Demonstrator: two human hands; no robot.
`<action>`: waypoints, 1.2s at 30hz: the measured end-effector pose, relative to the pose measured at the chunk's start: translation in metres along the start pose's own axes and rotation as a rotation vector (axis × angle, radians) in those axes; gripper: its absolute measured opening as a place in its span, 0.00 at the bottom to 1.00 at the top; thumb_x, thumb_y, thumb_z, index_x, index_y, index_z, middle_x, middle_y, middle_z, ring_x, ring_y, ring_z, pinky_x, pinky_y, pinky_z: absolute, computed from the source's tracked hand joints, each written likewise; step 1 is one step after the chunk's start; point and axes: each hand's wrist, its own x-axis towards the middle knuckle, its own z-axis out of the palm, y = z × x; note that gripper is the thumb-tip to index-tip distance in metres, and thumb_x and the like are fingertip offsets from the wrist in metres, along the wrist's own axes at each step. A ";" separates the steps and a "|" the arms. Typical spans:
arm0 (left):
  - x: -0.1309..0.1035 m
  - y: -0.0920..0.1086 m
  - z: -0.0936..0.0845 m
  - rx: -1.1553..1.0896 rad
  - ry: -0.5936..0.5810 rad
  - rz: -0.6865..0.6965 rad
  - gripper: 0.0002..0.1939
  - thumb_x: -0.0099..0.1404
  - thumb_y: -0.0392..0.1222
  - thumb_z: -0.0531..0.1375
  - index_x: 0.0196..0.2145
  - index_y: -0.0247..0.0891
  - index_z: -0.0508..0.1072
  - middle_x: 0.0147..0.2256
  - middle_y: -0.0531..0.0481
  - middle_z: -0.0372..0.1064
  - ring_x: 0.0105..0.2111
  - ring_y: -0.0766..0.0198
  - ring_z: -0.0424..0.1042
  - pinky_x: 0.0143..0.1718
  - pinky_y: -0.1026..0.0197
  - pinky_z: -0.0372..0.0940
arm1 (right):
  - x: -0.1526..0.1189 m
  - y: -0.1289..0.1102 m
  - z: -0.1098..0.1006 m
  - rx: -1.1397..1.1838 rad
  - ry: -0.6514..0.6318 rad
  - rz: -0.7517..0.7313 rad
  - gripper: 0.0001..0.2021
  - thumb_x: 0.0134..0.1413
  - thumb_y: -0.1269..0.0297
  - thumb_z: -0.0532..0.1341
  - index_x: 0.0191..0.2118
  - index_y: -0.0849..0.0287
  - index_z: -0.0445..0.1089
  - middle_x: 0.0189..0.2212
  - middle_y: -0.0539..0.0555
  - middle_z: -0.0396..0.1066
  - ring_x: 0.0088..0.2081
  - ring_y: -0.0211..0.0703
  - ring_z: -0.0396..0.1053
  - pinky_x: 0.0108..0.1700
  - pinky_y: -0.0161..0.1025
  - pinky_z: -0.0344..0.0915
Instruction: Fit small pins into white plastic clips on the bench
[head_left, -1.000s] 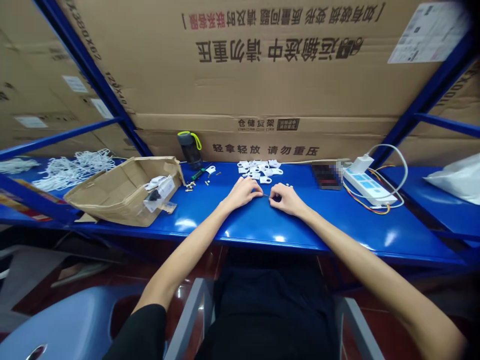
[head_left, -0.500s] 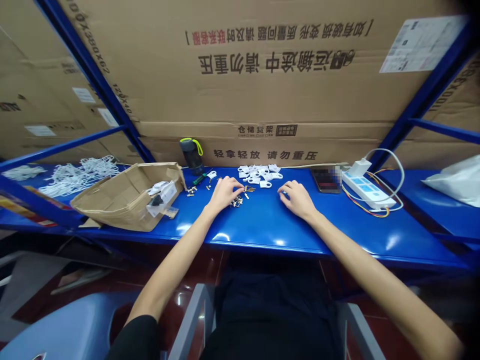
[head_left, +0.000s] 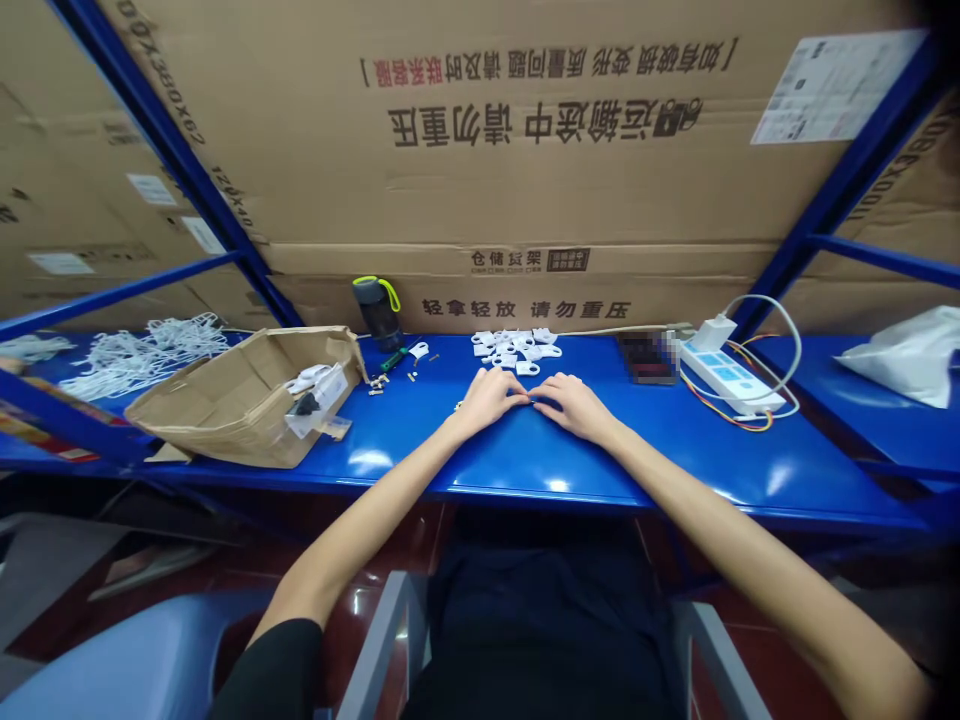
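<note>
My left hand (head_left: pixel 489 396) and my right hand (head_left: pixel 576 404) meet fingertip to fingertip low over the blue tabletop. The fingers of both are closed in a pinch. Something small and dark shows where they touch, too tiny to name. A few brass-coloured bits (head_left: pixel 459 406) peek out at the left of my left hand, which covers the rest of that little pile. Just beyond my hands lies a loose heap of flat white plastic pieces with ring-shaped ends (head_left: pixel 527 368).
To the left stand an open cardboard box (head_left: pixel 217 400) and a dark bottle (head_left: pixel 377 315). A green-handled tool (head_left: pixel 394 358) and small pale pieces (head_left: pixel 379 383) lie by them. White cords (head_left: pixel 150 355) lie farther left. A phone (head_left: pixel 646 358) and power strip (head_left: pixel 731 378) are on the right.
My left hand has moved right, over the small brass pieces, and my right hand has moved left. The hands were apart and now their fingertips meet in a pinch.
</note>
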 end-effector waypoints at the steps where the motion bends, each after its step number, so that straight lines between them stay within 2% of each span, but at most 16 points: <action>1: 0.002 0.003 0.003 0.000 0.002 0.007 0.13 0.75 0.51 0.62 0.44 0.47 0.86 0.47 0.48 0.80 0.48 0.52 0.72 0.50 0.51 0.58 | 0.001 0.000 0.002 0.020 0.009 0.014 0.12 0.74 0.58 0.58 0.52 0.53 0.78 0.45 0.58 0.79 0.47 0.53 0.71 0.48 0.47 0.64; 4: 0.003 0.006 0.007 0.021 0.015 0.024 0.14 0.75 0.52 0.62 0.43 0.46 0.87 0.46 0.47 0.81 0.48 0.52 0.72 0.49 0.51 0.57 | 0.002 0.001 0.007 0.101 0.035 0.039 0.13 0.74 0.56 0.58 0.46 0.53 0.80 0.42 0.58 0.78 0.45 0.52 0.72 0.48 0.48 0.66; 9: -0.003 0.004 0.004 0.023 -0.004 0.038 0.14 0.76 0.52 0.61 0.45 0.47 0.86 0.46 0.47 0.81 0.47 0.53 0.72 0.49 0.52 0.57 | 0.003 0.006 0.012 0.191 0.057 0.060 0.12 0.73 0.57 0.58 0.44 0.53 0.79 0.41 0.58 0.78 0.44 0.51 0.73 0.49 0.48 0.68; 16: -0.003 0.004 0.001 0.028 -0.047 0.104 0.15 0.77 0.51 0.59 0.47 0.46 0.85 0.46 0.48 0.80 0.48 0.53 0.70 0.50 0.51 0.56 | 0.004 0.010 0.006 0.248 0.016 0.060 0.09 0.69 0.58 0.62 0.43 0.56 0.78 0.40 0.56 0.76 0.41 0.47 0.72 0.47 0.44 0.67; 22: -0.008 0.004 -0.001 -0.045 -0.048 0.112 0.15 0.77 0.51 0.59 0.45 0.44 0.85 0.46 0.48 0.80 0.47 0.55 0.70 0.49 0.52 0.55 | 0.003 0.006 0.007 0.288 0.025 0.068 0.11 0.70 0.55 0.62 0.43 0.56 0.77 0.40 0.56 0.75 0.39 0.46 0.72 0.45 0.43 0.67; 29: -0.009 0.004 -0.001 -0.066 -0.027 0.080 0.14 0.77 0.50 0.59 0.45 0.44 0.83 0.46 0.48 0.80 0.47 0.54 0.70 0.51 0.52 0.55 | 0.002 0.009 0.003 0.180 0.014 0.033 0.09 0.69 0.61 0.60 0.42 0.55 0.78 0.40 0.56 0.77 0.44 0.50 0.73 0.49 0.46 0.67; 33: -0.010 -0.011 -0.006 0.029 0.010 0.084 0.13 0.76 0.49 0.60 0.43 0.44 0.84 0.45 0.48 0.79 0.49 0.53 0.70 0.52 0.51 0.54 | -0.003 0.022 -0.005 0.061 0.018 0.068 0.08 0.68 0.63 0.61 0.41 0.56 0.78 0.40 0.57 0.77 0.44 0.52 0.71 0.49 0.48 0.66; 36: -0.011 -0.026 -0.014 0.139 0.057 0.006 0.13 0.76 0.49 0.60 0.43 0.43 0.84 0.47 0.44 0.79 0.49 0.50 0.69 0.52 0.49 0.55 | -0.009 0.029 -0.009 -0.061 0.039 0.143 0.09 0.68 0.65 0.60 0.43 0.56 0.79 0.41 0.59 0.75 0.45 0.54 0.70 0.48 0.48 0.66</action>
